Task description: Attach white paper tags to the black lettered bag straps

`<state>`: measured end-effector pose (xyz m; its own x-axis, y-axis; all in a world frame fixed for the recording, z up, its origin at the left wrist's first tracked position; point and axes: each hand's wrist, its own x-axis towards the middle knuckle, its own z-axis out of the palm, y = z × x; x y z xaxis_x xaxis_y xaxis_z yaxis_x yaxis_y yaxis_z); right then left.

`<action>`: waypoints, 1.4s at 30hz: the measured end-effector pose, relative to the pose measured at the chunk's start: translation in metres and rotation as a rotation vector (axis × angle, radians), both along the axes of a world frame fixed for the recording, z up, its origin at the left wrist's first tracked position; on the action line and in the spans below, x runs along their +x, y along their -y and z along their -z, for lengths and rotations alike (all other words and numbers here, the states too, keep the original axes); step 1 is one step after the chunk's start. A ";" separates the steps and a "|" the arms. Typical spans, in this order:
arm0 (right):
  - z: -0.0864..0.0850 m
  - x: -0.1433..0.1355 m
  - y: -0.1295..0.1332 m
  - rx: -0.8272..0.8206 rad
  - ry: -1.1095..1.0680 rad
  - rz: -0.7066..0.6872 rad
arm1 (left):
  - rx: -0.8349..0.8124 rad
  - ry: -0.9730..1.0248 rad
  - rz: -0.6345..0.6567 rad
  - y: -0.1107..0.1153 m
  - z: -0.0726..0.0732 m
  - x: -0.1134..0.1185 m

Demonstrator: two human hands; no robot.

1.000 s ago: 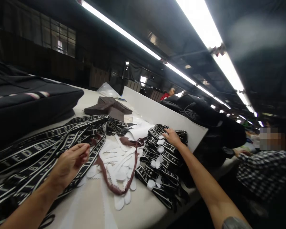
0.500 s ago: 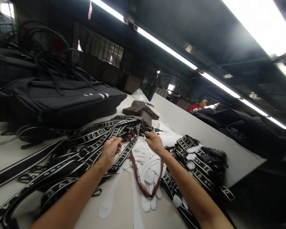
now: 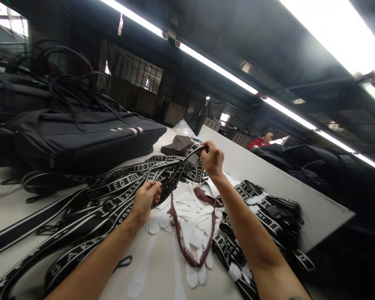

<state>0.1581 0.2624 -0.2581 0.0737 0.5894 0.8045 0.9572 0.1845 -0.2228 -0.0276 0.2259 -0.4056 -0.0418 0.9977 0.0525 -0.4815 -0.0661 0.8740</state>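
Note:
My right hand (image 3: pixel 212 159) is closed on a black webbing strap (image 3: pixel 184 162) with white lettering and lifts part of it off the pile. Lower and to the left, my left hand (image 3: pixel 146 200) is curled in a pinch beside that strap; what its fingers hold is hidden. A tangled heap of lettered straps (image 3: pixel 121 185) lies under and left of my left hand. Below my hands is an open bag with a maroon edge (image 3: pixel 190 259), filled with white fabric pieces (image 3: pixel 193 221), some with toothed edges.
Bundled straps with white wraps (image 3: pixel 265 212) lie at right. Large black bags (image 3: pixel 90 137) are stacked at left. Dark folded cloth (image 3: pixel 176 146) and clear plastic (image 3: pixel 183 128) sit farther back. A white panel (image 3: pixel 237 166) borders the table; beyond it is a person in red (image 3: pixel 258 143).
My right hand has risen and closed on a strap, pulling part of it upward off the heap. My left hand stays in nearly the same place, still pinched.

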 end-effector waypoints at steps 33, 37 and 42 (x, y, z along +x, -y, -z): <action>-0.009 0.046 0.000 -0.847 -0.403 -0.397 | 0.238 0.224 0.481 0.027 -0.024 -0.007; 0.026 0.047 0.024 -1.124 -0.726 -0.754 | 0.243 0.278 0.364 0.018 -0.024 -0.012; 0.073 0.010 0.060 -1.310 -1.118 -1.272 | 0.249 0.365 0.467 0.019 -0.024 -0.011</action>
<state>0.1678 0.2023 -0.3308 -0.6786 0.7286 -0.0925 -0.1215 -0.2355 -0.9642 -0.0387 0.2068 -0.3821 0.3351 0.8749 0.3496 -0.7723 0.0425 0.6338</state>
